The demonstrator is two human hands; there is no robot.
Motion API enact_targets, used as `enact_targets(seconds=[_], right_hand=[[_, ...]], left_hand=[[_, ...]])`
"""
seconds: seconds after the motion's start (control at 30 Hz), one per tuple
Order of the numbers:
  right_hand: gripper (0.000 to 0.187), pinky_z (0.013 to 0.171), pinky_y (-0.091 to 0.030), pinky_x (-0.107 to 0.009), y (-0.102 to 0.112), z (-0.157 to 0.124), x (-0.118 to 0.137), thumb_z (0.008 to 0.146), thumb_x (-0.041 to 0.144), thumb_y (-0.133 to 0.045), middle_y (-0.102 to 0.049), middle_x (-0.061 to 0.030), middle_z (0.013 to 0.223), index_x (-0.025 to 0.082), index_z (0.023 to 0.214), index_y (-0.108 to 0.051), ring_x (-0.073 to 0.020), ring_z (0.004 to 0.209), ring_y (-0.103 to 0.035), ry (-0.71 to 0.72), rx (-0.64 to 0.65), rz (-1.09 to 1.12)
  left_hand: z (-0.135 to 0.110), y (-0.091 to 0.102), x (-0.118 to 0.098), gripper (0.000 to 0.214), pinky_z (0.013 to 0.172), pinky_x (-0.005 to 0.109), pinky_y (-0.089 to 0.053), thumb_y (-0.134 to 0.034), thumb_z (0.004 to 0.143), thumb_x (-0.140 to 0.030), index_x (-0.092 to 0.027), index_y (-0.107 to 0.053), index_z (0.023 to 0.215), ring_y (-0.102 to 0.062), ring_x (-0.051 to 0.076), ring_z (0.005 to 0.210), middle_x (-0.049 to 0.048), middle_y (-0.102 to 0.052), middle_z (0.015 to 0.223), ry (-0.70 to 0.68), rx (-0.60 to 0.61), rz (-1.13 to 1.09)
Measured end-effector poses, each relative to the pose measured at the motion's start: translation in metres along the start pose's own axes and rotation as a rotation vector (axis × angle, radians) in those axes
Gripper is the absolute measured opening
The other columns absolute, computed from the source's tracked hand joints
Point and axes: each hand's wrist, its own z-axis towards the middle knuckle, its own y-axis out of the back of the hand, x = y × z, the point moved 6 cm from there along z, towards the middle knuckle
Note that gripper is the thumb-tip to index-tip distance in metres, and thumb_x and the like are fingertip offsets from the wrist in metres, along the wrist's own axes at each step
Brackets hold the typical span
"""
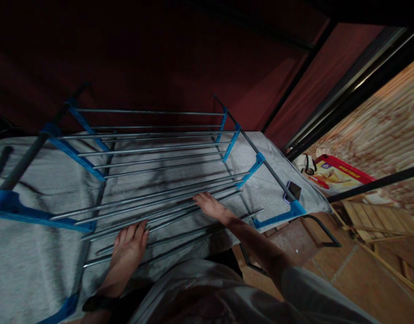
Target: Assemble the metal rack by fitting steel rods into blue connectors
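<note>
A rack of long grey metal rods [152,148] joined by blue plastic brackets [75,155] lies on its side over a grey cloth-covered surface [31,252]. My left hand [129,245] rests flat on the nearest loose-looking rods, fingers stretched out. Further right, my right hand [211,207] lies palm down on the rods, fingers extended toward the rack's middle. Neither hand wraps around a rod.
A phone [293,191] lies on the cloth near the right blue bracket. A red printed bag [335,173] and wooden slats [372,216] lie on the tiled floor at right. Dark red walls and a black door frame stand behind.
</note>
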Motion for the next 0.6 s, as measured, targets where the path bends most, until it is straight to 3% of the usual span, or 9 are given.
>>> enact_targets(seconds=[0.17,0.3,0.4,0.47,0.53,0.6], right_hand=[[0.029,0.101,-0.049,-0.038,-0.001,-0.005,-0.001,0.103,0.018,-0.043,-0.069,-0.0082,0.115,0.020,0.120,-0.066,-0.0231,0.107,-0.064,-0.030,-0.036,0.049],[0.030,0.098,-0.049,-0.042,-0.008,-0.004,-0.006,0.102,0.017,-0.043,-0.069,-0.0116,0.118,0.018,0.120,-0.067,-0.0260,0.105,-0.065,-0.008,-0.051,0.093],[0.030,0.097,-0.049,-0.042,-0.012,-0.005,-0.009,0.102,0.019,-0.043,-0.069,-0.0108,0.120,0.021,0.118,-0.068,-0.0259,0.104,-0.065,-0.007,-0.051,0.099],[0.030,0.097,-0.050,-0.041,-0.013,-0.006,-0.010,0.103,0.023,-0.041,-0.069,-0.0107,0.118,0.021,0.117,-0.068,-0.0254,0.103,-0.064,-0.012,-0.048,0.106],[0.031,0.097,-0.050,-0.040,-0.014,-0.008,-0.010,0.104,0.026,-0.039,-0.069,-0.0103,0.116,0.020,0.118,-0.067,-0.0247,0.104,-0.064,-0.013,-0.043,0.113],[0.033,0.098,-0.049,-0.041,-0.014,-0.009,-0.010,0.104,0.027,-0.037,-0.069,-0.0104,0.115,0.019,0.118,-0.066,-0.0250,0.105,-0.063,-0.013,-0.040,0.116]], left_hand=[[-0.003,0.008,0.002,0.043,0.104,0.048,-0.048,-0.040,0.099,-0.041,-0.019,-0.064,0.126,-0.060,0.029,0.113,0.0126,-0.066,0.121,0.109,-0.069,-0.305],[-0.006,0.023,0.014,0.032,0.108,0.045,-0.048,-0.046,0.096,-0.033,-0.020,-0.069,0.114,-0.060,0.027,0.116,0.0108,-0.065,0.120,0.311,-0.133,-0.519],[-0.011,0.036,0.033,0.020,0.107,0.045,-0.047,-0.051,0.090,-0.025,-0.021,-0.070,0.098,-0.060,0.026,0.111,0.0095,-0.065,0.107,0.555,-0.252,-0.612],[-0.018,0.039,0.052,0.012,0.106,0.043,-0.046,-0.057,0.084,-0.020,-0.021,-0.067,0.090,-0.060,0.025,0.106,0.0073,-0.063,0.099,0.798,-0.396,-0.780],[-0.026,0.035,0.067,0.011,0.101,0.039,-0.049,-0.061,0.079,-0.016,-0.020,-0.063,0.089,-0.060,0.021,0.098,0.0047,-0.062,0.093,1.028,-0.551,-0.999],[-0.029,0.029,0.074,0.007,0.088,0.034,-0.053,-0.060,0.081,-0.016,-0.019,-0.060,0.087,-0.062,0.017,0.085,0.0030,-0.062,0.086,1.165,-0.635,-1.181]])
